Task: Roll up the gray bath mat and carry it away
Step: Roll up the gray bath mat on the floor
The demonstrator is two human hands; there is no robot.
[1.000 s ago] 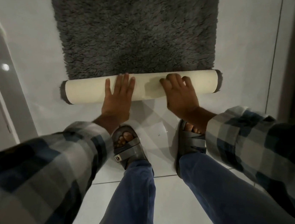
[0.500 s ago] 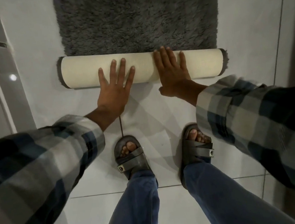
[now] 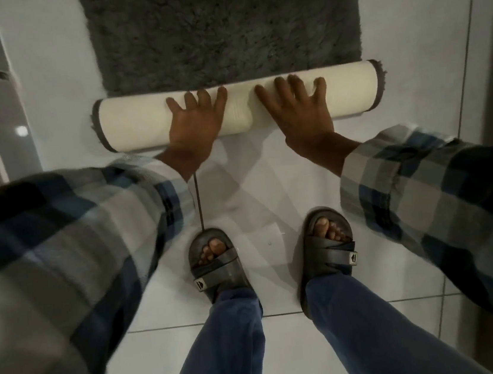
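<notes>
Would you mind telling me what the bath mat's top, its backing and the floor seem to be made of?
Bath mat top: dark gray shaggy pile, likely microfiber or chenille, matte tufts. Backing: cream woven-looking fabric or latex, matte, showing on the roll's outside. Floor: glossy white tile, probably ceramic, with grout lines and reflections.

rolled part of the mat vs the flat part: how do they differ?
The rolled part shows its smooth cream backing; the flat part shows dark gray shaggy pile. The rolled part is a cylinder lying nearest the feet; the flat part lies spread on the tile floor beyond it. Both hands, left hand and right hand, press on the rolled part, not the flat part. Both are one mat.
</notes>
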